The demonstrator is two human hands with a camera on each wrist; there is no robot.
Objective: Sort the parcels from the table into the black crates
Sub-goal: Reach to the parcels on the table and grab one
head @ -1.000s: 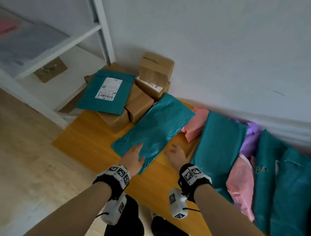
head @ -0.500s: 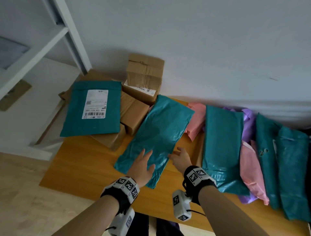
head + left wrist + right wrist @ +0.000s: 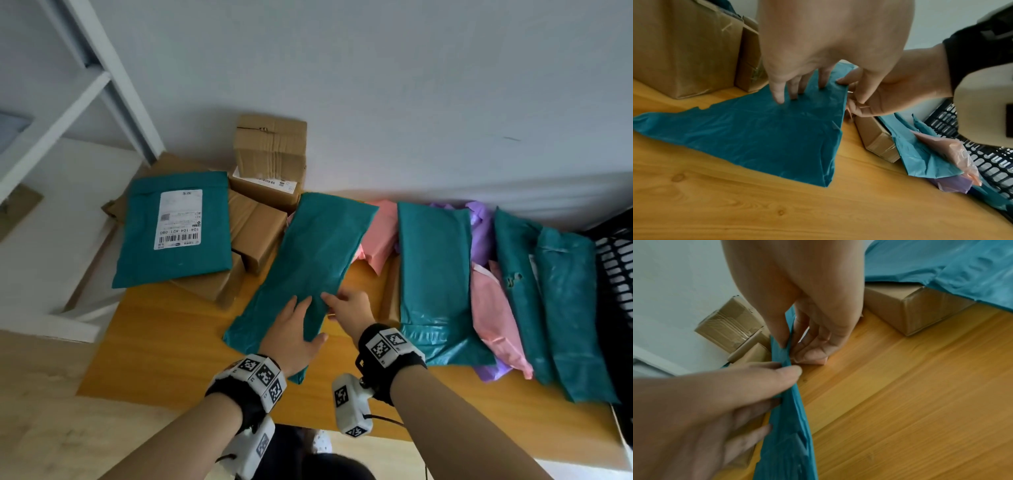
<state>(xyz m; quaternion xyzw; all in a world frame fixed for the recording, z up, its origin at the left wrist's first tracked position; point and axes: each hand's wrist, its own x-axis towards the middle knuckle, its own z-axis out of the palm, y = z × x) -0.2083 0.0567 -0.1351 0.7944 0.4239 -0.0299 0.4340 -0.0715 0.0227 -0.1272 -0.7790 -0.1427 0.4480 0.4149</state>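
Teal poly mailer (image 3: 308,270) lies slantwise on the wooden counter (image 3: 164,342), its far end up against the cardboard boxes (image 3: 260,233) and its near end toward the person. Looks thin, soft, crinkly: prob light, w/ floppy ends that will sag if lifted from one corner. The film is likely a bit slick, so flat pressure alone may let it slide on the counter.

Left hand (image 3: 291,339) rests flat on the mailer's near half, fingers (image 3: 780,95) straight and spread, pressing down, not curled round anything. Right hand (image 3: 349,308) works the mailer's right edge: thumb on top and fingers (image 3: 812,352) tucked under, pinching the film so that edge stands up off the counter. Best hold is prob both long edges near the middle, or one hand slid underneath.

Right of the mailer lie more teal, pink and purple bags; beyond those, a black crate (image 3: 616,274) at the counter's end.

Writing: no label shows on this mailer's upper face. Left of it, another teal mailer (image 3: 174,229) on the boxes has a white label reading "104-104-H21-080" w/ barcode; rest too small to read.
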